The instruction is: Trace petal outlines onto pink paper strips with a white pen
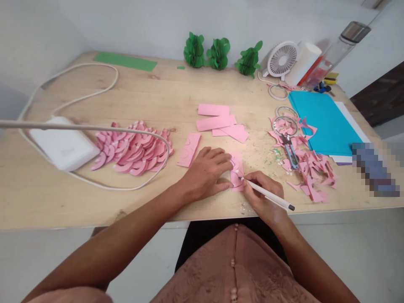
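A pink paper strip [238, 162] with dark curved lines lies near the front edge of the table. My left hand [210, 172] rests with fingers apart at the strip's left side. My right hand [265, 195] grips a white pen [268, 194], whose tip meets the strip. Left of my left hand is another marked pink strip [189, 149]. Several plain pink strips [213, 110] overlap farther back. A heap of curved pink cutouts [139, 147] sits to the left.
A white box [63, 145] and cable [151, 181] are at left. Scissors [290, 153], pink scraps [315, 172], tape rolls [278, 91] and blue sheets [328, 122] lie right. Green paper pieces [217, 54], a fan [283, 60] and a bottle [334, 54] stand at the back.
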